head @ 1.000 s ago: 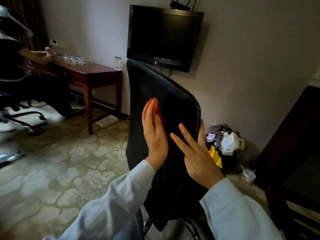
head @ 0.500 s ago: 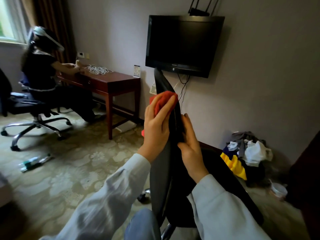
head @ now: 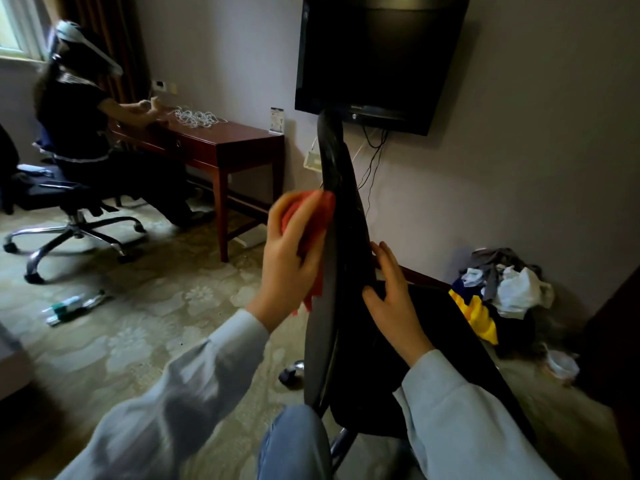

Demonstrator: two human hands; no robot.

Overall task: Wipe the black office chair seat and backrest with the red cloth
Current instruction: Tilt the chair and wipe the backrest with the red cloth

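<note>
Lower on the chair than half a second ago, the left hand point(head: 291, 261) has slid the red cloth point(head: 311, 216) down the backrest, and the right hand point(head: 394, 299) has let go of the edge and flattened out. Nearest the camera are two pale blue sleeves and a knee in jeans point(head: 294, 445). Just beyond them stands the black office chair point(head: 349, 375), seen edge-on, its backrest point(head: 341, 209) rising upright in the middle of the view and its seat point(head: 450, 341) spreading to the right. The hands are apart, one on each side of the backrest: the left one grips the bunched red cloth and presses it to the rear face, while the right one lies with straight fingers against the front face, holding nothing. Plastic bottles point(head: 74, 306) lie on the patterned carpet to the left. A pile of clothes point(head: 502, 289) sits by the wall to the right. Farther off, a second person point(head: 76, 109) sits on another swivel chair point(head: 69, 216) at a red-brown wooden surface point(head: 225, 140) that carries a tangle of white cables point(head: 195, 117). A dark television point(head: 377, 60) hangs on the far wall.
</note>
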